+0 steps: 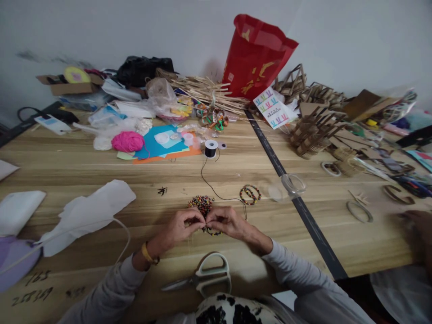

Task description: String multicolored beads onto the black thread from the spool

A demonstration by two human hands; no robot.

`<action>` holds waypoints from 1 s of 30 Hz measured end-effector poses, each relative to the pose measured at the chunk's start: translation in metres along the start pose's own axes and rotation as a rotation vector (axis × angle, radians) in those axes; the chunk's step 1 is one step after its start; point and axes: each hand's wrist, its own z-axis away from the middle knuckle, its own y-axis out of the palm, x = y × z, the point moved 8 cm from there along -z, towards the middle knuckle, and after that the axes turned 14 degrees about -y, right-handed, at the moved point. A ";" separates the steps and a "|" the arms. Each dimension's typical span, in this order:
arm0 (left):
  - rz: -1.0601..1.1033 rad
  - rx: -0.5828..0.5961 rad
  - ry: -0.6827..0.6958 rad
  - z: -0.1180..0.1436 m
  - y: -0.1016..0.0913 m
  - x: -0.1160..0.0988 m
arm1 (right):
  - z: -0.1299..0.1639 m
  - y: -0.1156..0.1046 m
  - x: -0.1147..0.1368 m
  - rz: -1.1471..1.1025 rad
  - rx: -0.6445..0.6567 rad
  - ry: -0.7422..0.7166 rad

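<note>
My left hand [185, 224] and my right hand [229, 222] meet with pinched fingers just in front of a pile of small multicoloured beads [201, 204]. Below the fingertips curves a beaded cord [213, 233], which both pinches appear to grip; the exact spot is hidden between the fingers. A thin black cord [206, 180] runs from a spool [211, 149] toward my right hand, its end lying beyond the knuckles. Two beaded bracelets [250, 195] lie overlapping to the right. Scissors [202, 275] with pale handles rest close to my body.
Small dark pieces [162, 191] lie left of the beads. A clear tape roll [293, 185] sits by the dark table strip. White paper [89, 216] is at left, pink yarn [128, 141] and a red bag [258, 58] farther back. Another person's hand [418, 225] is at the right edge.
</note>
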 end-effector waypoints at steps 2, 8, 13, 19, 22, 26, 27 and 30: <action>-0.014 0.000 -0.004 0.000 0.001 -0.001 | -0.001 -0.001 0.003 0.039 0.011 -0.066; -0.042 0.001 -0.001 -0.001 0.005 0.000 | 0.004 -0.001 0.000 0.073 0.019 -0.077; -0.048 -0.011 -0.034 -0.004 0.005 0.005 | 0.004 -0.002 0.003 0.102 -0.014 -0.112; -0.124 -0.088 -0.042 -0.004 0.003 0.007 | 0.005 -0.008 0.007 0.090 -0.073 -0.153; -0.249 -0.129 0.031 0.001 0.004 0.002 | 0.007 -0.014 0.004 0.054 -0.156 -0.132; -0.449 -0.077 0.169 0.009 0.019 -0.008 | 0.010 -0.018 -0.001 0.027 -0.255 -0.097; -0.497 -0.075 0.186 0.010 0.022 -0.011 | 0.011 -0.018 -0.002 0.026 -0.264 -0.094; -0.618 -0.098 0.205 0.013 0.028 -0.015 | 0.012 -0.016 -0.005 0.030 -0.283 -0.100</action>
